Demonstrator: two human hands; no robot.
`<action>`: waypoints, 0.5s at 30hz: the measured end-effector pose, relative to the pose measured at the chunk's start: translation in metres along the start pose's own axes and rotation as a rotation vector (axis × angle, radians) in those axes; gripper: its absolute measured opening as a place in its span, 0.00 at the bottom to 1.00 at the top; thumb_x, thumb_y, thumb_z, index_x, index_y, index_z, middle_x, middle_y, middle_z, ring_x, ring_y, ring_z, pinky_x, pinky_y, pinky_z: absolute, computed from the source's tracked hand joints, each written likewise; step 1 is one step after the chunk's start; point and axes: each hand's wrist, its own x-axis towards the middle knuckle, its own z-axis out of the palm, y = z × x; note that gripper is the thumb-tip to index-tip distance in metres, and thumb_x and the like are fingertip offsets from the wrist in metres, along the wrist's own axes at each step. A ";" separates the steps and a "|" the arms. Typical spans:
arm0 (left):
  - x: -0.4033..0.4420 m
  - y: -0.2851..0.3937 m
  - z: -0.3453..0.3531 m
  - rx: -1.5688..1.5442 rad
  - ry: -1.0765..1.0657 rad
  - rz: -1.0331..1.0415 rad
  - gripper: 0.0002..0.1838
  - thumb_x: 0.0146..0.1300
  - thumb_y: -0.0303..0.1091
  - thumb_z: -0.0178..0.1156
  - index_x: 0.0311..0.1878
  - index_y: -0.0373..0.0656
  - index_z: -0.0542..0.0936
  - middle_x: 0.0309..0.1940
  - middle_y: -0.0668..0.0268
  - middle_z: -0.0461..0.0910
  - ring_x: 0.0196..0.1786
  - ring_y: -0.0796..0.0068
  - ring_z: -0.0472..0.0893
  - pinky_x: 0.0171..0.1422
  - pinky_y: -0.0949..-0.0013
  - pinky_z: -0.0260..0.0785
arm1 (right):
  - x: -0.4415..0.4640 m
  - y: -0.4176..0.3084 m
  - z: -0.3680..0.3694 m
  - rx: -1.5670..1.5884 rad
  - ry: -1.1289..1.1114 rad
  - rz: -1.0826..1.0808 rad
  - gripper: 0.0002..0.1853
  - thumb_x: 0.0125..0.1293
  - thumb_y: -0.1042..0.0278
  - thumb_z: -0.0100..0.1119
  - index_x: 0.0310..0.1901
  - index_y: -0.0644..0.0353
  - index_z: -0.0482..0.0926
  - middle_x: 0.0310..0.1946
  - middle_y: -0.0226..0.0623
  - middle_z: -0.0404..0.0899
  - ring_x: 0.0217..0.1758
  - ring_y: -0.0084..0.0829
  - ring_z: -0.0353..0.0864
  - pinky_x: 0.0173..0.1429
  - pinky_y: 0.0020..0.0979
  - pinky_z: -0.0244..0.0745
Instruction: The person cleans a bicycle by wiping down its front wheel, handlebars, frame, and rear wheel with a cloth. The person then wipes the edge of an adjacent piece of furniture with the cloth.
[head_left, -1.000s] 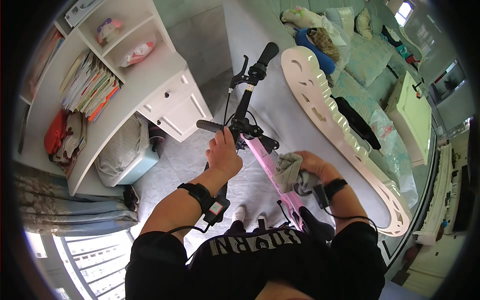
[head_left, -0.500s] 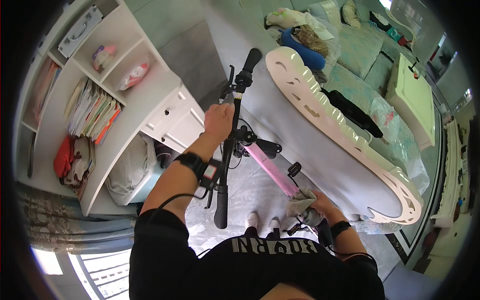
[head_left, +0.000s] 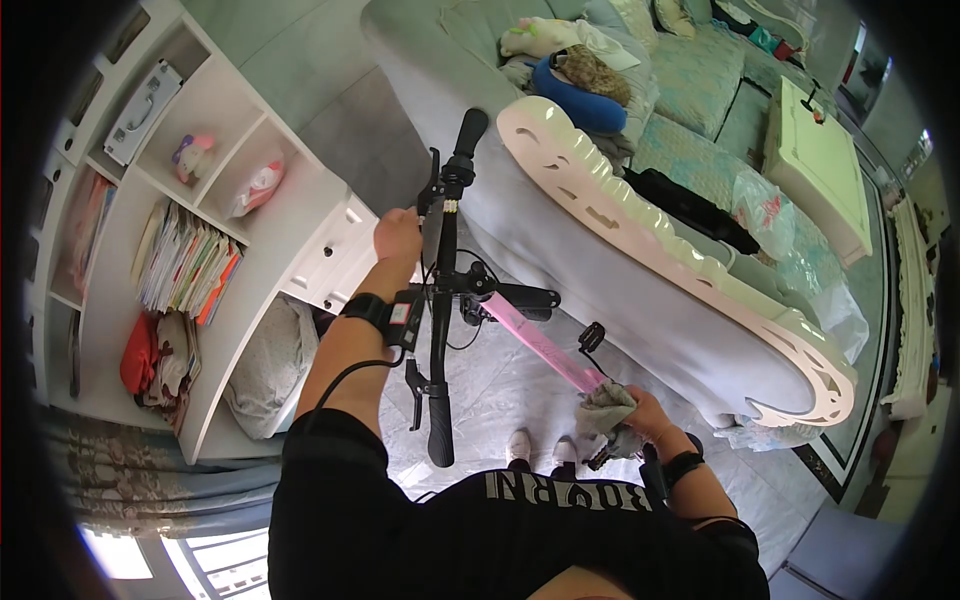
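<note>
your right hand (head_left: 650, 412) has its fingers closed on a bunched gray cloth (head_left: 606, 408), which sits against the lower end of the bike's pink frame (head_left: 540, 345) — the frame slants up and away from those fingers to the black handlebar (head_left: 439, 325). your left hand (head_left: 398, 235) is beside the upper half of the handlebar, its fingertips partly hidden near the upper brake lever (head_left: 433, 175), so you cannot tell from here whether they clench anything or just rest there. the upper grip (head_left: 470, 132) lies beyond your left fingers, and the lower grip (head_left: 440, 432) is on the near side of them, toward your body. just past your right fingers, up along the frame, a black pedal (head_left: 592, 337) sticks out toward the gray sofa side (head_left: 580, 270). your shoes (head_left: 519, 446) show on the tiles between your two arms — nearer to your right fingers — while the white drawers (head_left: 328, 253) stand to the outer side of your left hand.
</note>
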 end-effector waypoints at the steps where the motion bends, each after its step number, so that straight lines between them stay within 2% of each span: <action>1: -0.008 0.001 -0.013 -0.049 0.000 -0.015 0.15 0.62 0.40 0.59 0.33 0.34 0.81 0.28 0.58 0.82 0.35 0.68 0.80 0.42 0.63 0.70 | 0.000 -0.001 -0.001 0.019 0.009 0.021 0.24 0.50 0.70 0.74 0.50 0.61 0.79 0.43 0.33 0.83 0.46 0.25 0.81 0.55 0.30 0.76; 2: -0.010 -0.001 -0.024 -0.098 0.001 -0.031 0.15 0.61 0.39 0.60 0.32 0.34 0.81 0.26 0.60 0.81 0.35 0.72 0.80 0.41 0.65 0.70 | 0.002 0.003 -0.002 0.068 0.004 0.023 0.24 0.51 0.71 0.73 0.51 0.61 0.79 0.44 0.34 0.82 0.47 0.26 0.81 0.56 0.31 0.76; 3: 0.009 -0.037 -0.019 -0.227 0.082 0.087 0.11 0.60 0.36 0.63 0.31 0.37 0.81 0.23 0.67 0.77 0.29 0.80 0.74 0.34 0.70 0.67 | 0.006 0.005 -0.002 0.117 -0.001 0.024 0.24 0.52 0.72 0.72 0.52 0.62 0.78 0.45 0.35 0.82 0.48 0.27 0.81 0.57 0.31 0.76; 6: -0.005 -0.032 -0.035 -0.430 -0.067 -0.044 0.09 0.60 0.36 0.65 0.33 0.40 0.82 0.22 0.71 0.75 0.24 0.82 0.71 0.28 0.73 0.62 | 0.010 0.003 -0.002 0.226 -0.022 0.048 0.24 0.54 0.74 0.70 0.55 0.63 0.77 0.49 0.37 0.81 0.50 0.29 0.82 0.58 0.32 0.76; 7: -0.012 -0.024 -0.037 -0.402 -0.111 -0.086 0.08 0.60 0.38 0.64 0.34 0.44 0.81 0.24 0.74 0.74 0.26 0.85 0.70 0.26 0.78 0.60 | 0.012 -0.001 -0.001 0.256 -0.030 0.058 0.24 0.55 0.75 0.69 0.55 0.63 0.76 0.50 0.37 0.81 0.50 0.30 0.82 0.59 0.33 0.76; 10: -0.022 -0.006 -0.028 -0.390 -0.237 -0.126 0.11 0.60 0.41 0.64 0.35 0.43 0.81 0.24 0.74 0.73 0.27 0.85 0.70 0.25 0.77 0.61 | 0.016 0.000 -0.002 0.276 -0.004 0.072 0.25 0.54 0.74 0.69 0.55 0.64 0.76 0.50 0.38 0.81 0.51 0.31 0.82 0.59 0.34 0.76; 13: -0.022 0.015 -0.008 -0.353 -0.251 -0.147 0.15 0.61 0.45 0.63 0.36 0.41 0.82 0.26 0.71 0.75 0.29 0.82 0.73 0.27 0.73 0.64 | 0.012 0.000 -0.002 0.337 -0.020 0.003 0.25 0.54 0.72 0.69 0.55 0.64 0.76 0.49 0.37 0.81 0.51 0.30 0.82 0.59 0.34 0.75; 15: -0.006 0.016 0.010 -0.179 -0.203 -0.023 0.19 0.61 0.47 0.63 0.36 0.38 0.82 0.27 0.68 0.77 0.31 0.78 0.75 0.31 0.69 0.67 | 0.016 0.012 -0.006 0.261 -0.014 -0.018 0.25 0.53 0.71 0.69 0.55 0.64 0.76 0.49 0.37 0.81 0.50 0.30 0.81 0.59 0.34 0.75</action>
